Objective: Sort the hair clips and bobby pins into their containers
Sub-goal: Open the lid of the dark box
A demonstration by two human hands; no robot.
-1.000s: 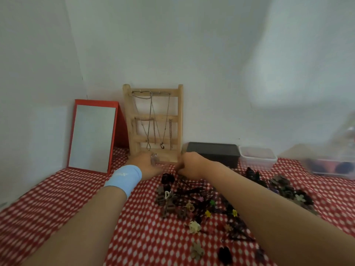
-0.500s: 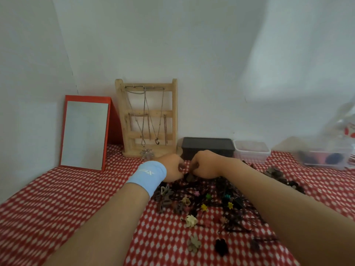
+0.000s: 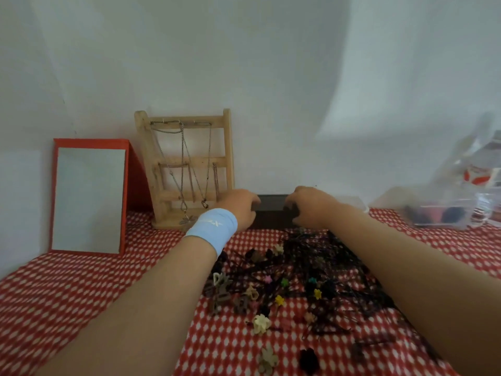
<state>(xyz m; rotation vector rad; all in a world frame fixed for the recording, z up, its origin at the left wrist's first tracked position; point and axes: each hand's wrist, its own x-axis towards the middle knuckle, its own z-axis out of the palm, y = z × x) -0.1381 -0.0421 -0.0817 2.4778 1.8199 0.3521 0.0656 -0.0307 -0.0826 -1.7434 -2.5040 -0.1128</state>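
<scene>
**Hair clips (image 3: 261, 324) and bobby pins (image 3: 322, 256) heaped loose on checked cloth (image 3: 81, 294)**

Found mixed together in one heap on the red-and-white cloth, in front of the person, between the two forearms and partly under the right one. Noted among the clips small flower shapes in cream, yellow, pink, green, brown and black. Noted the pins as a dark tangle toward the far right side of the heap. Cannot separate single pins owing to blur.

Observed black container (image 3: 271, 215) at the back of the cloth against the white wall (image 3: 244, 63), just beyond the heap. Recorded left hand (image 3: 238, 210) at its left end, fingers curled round the corner and gripping it. Noted pale blue wristband (image 3: 214, 229) on that wrist. Recorded right hand (image 3: 309, 208) at its right end, fingers curled down over the top front edge, likewise gripping it. Cannot tell whether either hand also pinches a pin or clip.

Noted clear container (image 3: 352, 206) just right of the black one, largely hidden behind the right hand. Noted wooden rack (image 3: 227, 158) hung with necklaces (image 3: 184, 158) just left of the black container, standing at the wall. Noted red-framed mirror (image 3: 89, 199) left of the rack, propped up. Logged at far right a clear box (image 3: 439, 215) holding dark items, and a blurred clear bag (image 3: 477, 172) above it.
</scene>
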